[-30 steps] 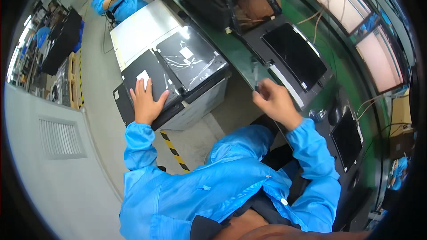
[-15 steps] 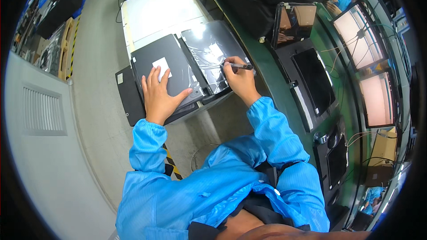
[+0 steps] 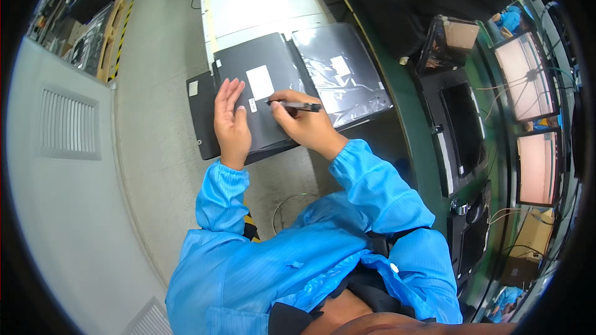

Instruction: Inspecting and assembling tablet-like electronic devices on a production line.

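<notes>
My right hand [image 3: 304, 123] grips a black-barrelled pen [image 3: 304, 106], its tip close to the middle dark flat panel [image 3: 279, 56]. Whether the tip touches the surface I cannot tell. That panel bears a white label [image 3: 259, 82] and a smaller white sticker [image 3: 252, 105]. My left hand [image 3: 233, 127] is open, fingers stretched out near the panel's left side, beside the small sticker. To the right lies a second dark panel [image 3: 323, 43] with shiny clear film and a white label [image 3: 340, 66]. Another dark panel [image 3: 202, 127] sticks out from beneath on the left.
A white surface [image 3: 261, 0] extends beyond the panels. Along the right runs a green workbench [image 3: 428, 167] with dark screen units [image 3: 462, 127], lit monitors [image 3: 526, 74], cables and a cardboard box [image 3: 532, 236]. A pale vented panel [image 3: 68, 124] stands at left.
My right hand and the pen have moved left, from the film-covered panel to the middle one. My left hand has drawn its spread fingers together. The view has shifted.
</notes>
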`<state>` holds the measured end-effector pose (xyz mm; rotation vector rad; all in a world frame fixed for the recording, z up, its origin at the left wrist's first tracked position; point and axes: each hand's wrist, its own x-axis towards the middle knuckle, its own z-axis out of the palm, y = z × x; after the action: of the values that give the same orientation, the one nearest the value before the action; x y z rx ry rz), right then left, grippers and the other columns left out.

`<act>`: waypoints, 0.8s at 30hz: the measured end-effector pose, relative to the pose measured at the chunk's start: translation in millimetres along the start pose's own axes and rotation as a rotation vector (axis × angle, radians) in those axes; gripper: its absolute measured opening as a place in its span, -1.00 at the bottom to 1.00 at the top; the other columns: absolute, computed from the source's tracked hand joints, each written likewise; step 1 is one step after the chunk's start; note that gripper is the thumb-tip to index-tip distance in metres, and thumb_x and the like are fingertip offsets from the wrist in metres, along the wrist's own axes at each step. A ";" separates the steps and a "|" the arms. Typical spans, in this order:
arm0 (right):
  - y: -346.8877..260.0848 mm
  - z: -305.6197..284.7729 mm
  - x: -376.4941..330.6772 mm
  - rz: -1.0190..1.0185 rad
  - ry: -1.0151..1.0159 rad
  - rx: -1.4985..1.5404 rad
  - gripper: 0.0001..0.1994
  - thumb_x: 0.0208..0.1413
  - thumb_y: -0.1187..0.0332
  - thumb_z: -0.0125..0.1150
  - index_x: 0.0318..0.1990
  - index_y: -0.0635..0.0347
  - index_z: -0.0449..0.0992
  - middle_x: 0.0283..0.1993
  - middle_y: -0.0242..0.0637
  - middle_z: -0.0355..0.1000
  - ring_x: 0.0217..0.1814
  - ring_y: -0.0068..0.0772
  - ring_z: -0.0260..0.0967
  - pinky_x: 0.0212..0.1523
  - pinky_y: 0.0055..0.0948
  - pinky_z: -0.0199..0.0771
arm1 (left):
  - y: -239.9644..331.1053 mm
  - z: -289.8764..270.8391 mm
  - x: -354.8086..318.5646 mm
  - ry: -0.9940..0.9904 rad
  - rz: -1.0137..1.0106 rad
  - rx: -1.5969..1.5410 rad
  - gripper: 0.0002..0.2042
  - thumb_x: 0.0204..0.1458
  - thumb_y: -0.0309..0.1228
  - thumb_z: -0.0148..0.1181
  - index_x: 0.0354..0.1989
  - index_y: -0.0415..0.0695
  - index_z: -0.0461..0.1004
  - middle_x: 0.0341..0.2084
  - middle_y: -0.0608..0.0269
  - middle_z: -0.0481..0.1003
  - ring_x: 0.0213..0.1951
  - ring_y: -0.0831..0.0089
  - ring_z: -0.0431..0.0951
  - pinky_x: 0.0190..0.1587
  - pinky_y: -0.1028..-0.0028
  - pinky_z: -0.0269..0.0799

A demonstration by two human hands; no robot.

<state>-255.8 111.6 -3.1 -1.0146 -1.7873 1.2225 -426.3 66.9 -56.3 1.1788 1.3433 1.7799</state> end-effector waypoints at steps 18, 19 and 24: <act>9.8 -5.6 -32.9 -0.024 0.183 0.123 -0.76 0.35 0.34 0.19 0.05 0.26 0.57 -0.28 -0.21 0.59 -0.29 -0.53 0.52 -0.26 -0.47 0.51 | 2.8 0.4 2.0 0.145 -0.118 -0.010 -0.47 0.49 -0.13 -0.28 0.26 -0.43 0.29 0.14 -0.20 0.44 0.17 0.10 0.53 0.31 0.24 0.31; 7.2 -16.5 -47.9 -0.070 0.157 0.067 -0.76 0.35 0.36 0.18 0.07 0.26 0.56 -0.25 -0.19 0.59 -0.26 -0.45 0.55 -0.22 -0.44 0.53 | -6.9 -4.7 1.3 0.146 -0.095 -0.064 -0.42 0.49 -0.07 -0.34 0.25 -0.43 0.31 0.14 -0.21 0.45 0.17 0.11 0.54 0.31 0.25 0.30; 1.6 -101.9 -156.0 -0.210 0.250 -0.208 -0.79 0.31 0.43 0.20 0.04 0.26 0.58 -0.15 -0.05 0.60 -0.13 -0.12 0.62 -0.11 -0.28 0.59 | -8.5 -12.2 10.0 0.039 0.001 -0.163 -0.45 0.45 -0.15 -0.36 0.32 -0.42 0.22 0.12 -0.26 0.46 0.17 -0.09 0.51 0.36 0.09 0.24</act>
<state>-99.8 9.8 2.9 -1.0164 -1.7942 0.7587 -441.9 73.1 -62.6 1.0618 1.1939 1.8826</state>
